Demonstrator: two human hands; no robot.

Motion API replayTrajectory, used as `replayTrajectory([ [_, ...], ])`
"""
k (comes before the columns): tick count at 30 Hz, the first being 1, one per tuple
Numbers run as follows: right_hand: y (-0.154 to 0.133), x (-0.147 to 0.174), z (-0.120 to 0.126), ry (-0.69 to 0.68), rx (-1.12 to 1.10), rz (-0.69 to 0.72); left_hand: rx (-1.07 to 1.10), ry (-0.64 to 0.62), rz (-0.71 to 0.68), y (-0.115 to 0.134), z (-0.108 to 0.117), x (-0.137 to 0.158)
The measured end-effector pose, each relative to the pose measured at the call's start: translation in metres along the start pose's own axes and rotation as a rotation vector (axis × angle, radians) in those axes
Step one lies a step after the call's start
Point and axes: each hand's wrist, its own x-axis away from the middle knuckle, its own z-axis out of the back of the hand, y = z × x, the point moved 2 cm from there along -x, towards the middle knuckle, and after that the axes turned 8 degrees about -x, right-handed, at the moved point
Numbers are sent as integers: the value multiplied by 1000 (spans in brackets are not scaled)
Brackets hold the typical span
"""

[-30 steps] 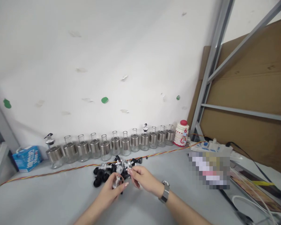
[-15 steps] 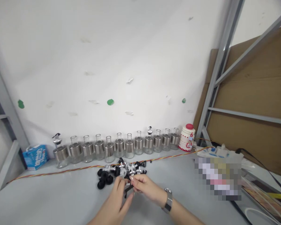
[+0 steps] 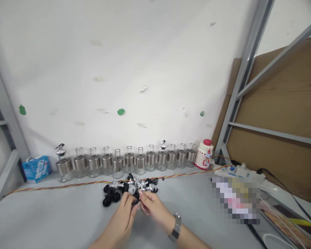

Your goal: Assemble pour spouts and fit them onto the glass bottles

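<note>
Close together at the front of the grey table, my left hand (image 3: 119, 218) and my right hand (image 3: 157, 210) pinch a small black part (image 3: 135, 202). Fingers hide most of it, so its exact shape cannot be made out. Just beyond the fingertips lies a loose pile of black rubber stoppers (image 3: 107, 201) and silver pourer pieces (image 3: 142, 185). Behind the pile stands a row of glass bottles with metal sleeves (image 3: 118, 162). Two of them carry a pourer: the leftmost bottle (image 3: 64, 166) and another right of the middle (image 3: 162, 157).
A twisted red-yellow wire (image 3: 75, 185) runs along the table before the bottles. At the left stands a blue carton (image 3: 36, 169); at the right, a white jar with a red lid (image 3: 204, 155). A power strip (image 3: 238, 170), cables and a blurred-out item (image 3: 235, 199) lie further right.
Both hands have closed in around the black part, which shows less than before. The whole view has shifted slightly; the bottles and the pile look the same.
</note>
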Motion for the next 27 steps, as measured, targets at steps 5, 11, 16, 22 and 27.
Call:
replayTrajectory([
  [5, 3, 0, -1, 7, -23, -29, -67, -34, 15, -1, 0, -1],
  [11, 0, 2, -2, 12, 47, 6, -145, -19, 13, -7, -2, 0],
  [16, 0, 3, -3, 21, 124, 31, -202, 40, -36, -15, -6, 1],
  [22, -11, 13, -5, 18, 329, 87, -165, 58, -52, -9, -1, 1],
  [27, -24, 21, -9, 22, 468, 183, -39, -2, -67, 3, 6, 4],
])
